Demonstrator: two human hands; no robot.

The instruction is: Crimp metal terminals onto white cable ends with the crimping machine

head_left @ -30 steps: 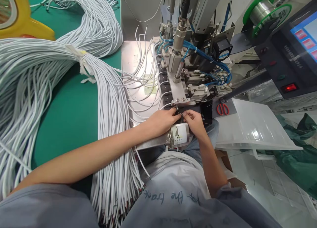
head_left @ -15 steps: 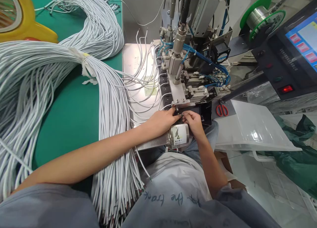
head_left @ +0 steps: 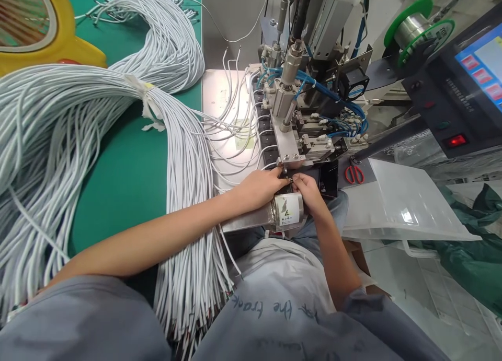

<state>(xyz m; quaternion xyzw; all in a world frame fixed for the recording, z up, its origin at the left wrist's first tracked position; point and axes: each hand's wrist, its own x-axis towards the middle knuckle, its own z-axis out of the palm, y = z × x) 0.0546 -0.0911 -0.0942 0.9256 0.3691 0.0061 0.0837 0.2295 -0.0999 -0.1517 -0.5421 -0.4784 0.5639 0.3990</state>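
Observation:
At the front end of the soldering machine [head_left: 288, 144], my left hand [head_left: 261, 188] reaches in with its index finger by a metal piece below the press head. The thumb of that hand meets the fingertips of my right hand [head_left: 309, 191], which are pinched together. Something small and dark sits between the fingertips, too small to name. Just below both hands lies a clear bag with a white label [head_left: 288, 209]. Under my left forearm hangs a thick bundle of white cables [head_left: 188, 183]. Single white cables [head_left: 243, 162] run from it into the machine's row of slots.
A yellow fan-like device [head_left: 66, 32] stands on the green mat [head_left: 117, 194] at left. On the right are red-handled scissors [head_left: 354, 174], a black box [head_left: 328, 179], a translucent plastic tray [head_left: 411, 204], a solder wire spool [head_left: 411, 32] and a control panel [head_left: 455, 105].
The whole view has shifted slightly to the right. Both hands remain at the same spot by the machine, their fingertips still together with only slight movement.

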